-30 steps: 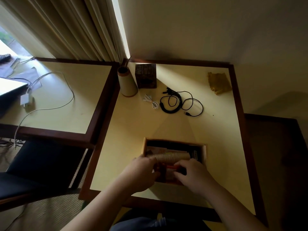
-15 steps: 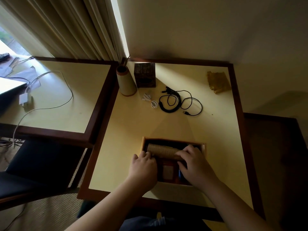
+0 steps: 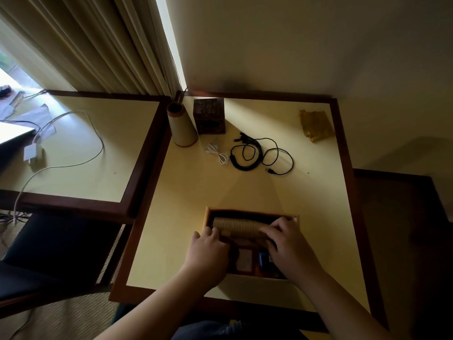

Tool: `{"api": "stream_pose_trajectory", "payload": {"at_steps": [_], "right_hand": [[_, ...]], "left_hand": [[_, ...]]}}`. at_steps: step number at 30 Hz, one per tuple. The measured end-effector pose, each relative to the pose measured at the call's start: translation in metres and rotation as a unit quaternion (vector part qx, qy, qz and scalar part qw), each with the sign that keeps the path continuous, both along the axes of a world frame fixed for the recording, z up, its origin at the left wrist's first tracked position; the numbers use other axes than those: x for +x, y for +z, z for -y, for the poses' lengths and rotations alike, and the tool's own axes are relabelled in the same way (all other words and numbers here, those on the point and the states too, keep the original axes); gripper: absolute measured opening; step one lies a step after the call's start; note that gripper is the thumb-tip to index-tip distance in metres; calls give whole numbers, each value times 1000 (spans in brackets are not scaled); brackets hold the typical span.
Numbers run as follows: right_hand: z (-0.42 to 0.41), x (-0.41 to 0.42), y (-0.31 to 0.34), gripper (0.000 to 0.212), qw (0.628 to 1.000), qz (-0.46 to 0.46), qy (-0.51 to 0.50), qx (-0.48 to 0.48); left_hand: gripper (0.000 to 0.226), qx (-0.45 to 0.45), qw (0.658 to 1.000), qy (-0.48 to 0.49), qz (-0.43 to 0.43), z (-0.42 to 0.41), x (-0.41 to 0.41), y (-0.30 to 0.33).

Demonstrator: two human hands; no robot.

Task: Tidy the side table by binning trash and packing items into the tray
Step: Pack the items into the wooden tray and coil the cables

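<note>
ribbed beige roll (image 3: 236, 227) is lying lengthwise along the far side of the wooden tray (image 3: 206, 218), which sits on the side table (image 3: 196, 192) near its front edge. roll is held at both ends: left hand (image 3: 208, 256) with fingers curled against the left end, right hand (image 3: 290, 244) with fingers curled over the right end. whether it is properly gripped or just pressed down cannot be told for sure, it reads as a light grip from both sides. below the roll, inside the tray, a small pale card-like item (image 3: 245, 260) and something blue (image 3: 263, 258) are seen, detail too dark to name

step judged: packing phase, roll being seated against the tray's back wall. not finished

still unpacked on the table, well apart from the tray: black cable (image 3: 247, 163), loosely coiled, and white cable (image 3: 217, 153) just beside it on the left. crumpled yellowish wrapper (image 3: 316, 125) at the far right corner, likely the trash. cone-shaped vase (image 3: 182, 126) and dark wooden box (image 3: 209, 116) at the back, probably left as is

next move, as judged: roll to be released once seated, cables to be gathered so no loops trail, then fitted into the remaining tray space. wrapper to be binned; no bin is in view
</note>
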State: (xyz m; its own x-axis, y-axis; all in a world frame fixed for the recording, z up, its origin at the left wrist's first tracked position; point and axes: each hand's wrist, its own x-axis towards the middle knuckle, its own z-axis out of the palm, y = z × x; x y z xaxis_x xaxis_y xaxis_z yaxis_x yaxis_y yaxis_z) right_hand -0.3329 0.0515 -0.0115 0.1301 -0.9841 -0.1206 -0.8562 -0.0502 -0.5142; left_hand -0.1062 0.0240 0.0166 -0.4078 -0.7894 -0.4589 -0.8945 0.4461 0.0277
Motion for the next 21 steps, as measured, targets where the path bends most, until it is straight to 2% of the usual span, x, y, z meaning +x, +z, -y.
{"api": "stream_pose_trajectory", "payload": {"at_steps": [2, 7, 9, 12, 15, 18, 21], "right_hand": [[3, 0, -1, 32, 1000, 3, 4, -5], [9, 0, -1, 27, 999, -11, 10, -31], [12, 2, 3, 28, 1000, -6, 13, -9], [20, -1, 9, 26, 999, 16, 35, 0], [37, -7, 18, 24, 998, 40, 27, -30], [66, -11, 28, 22, 997, 54, 2, -52], [104, -9, 28, 26, 998, 46, 5, -31]], "left_hand": [[34, -8, 1000, 2, -4, 0, -1, 3], [24, -71, 988, 60, -125, 6, 7, -1], [29, -86, 982, 72, -149, 11, 12, -9], [38, -91, 978, 72, -175, 16, 17, -19], [44, -90, 976, 60, -187, 20, 21, -23], [44, -87, 975, 65, -193, 19, 22, -23], [40, -88, 973, 76, -200, 17, 22, -25]]}}
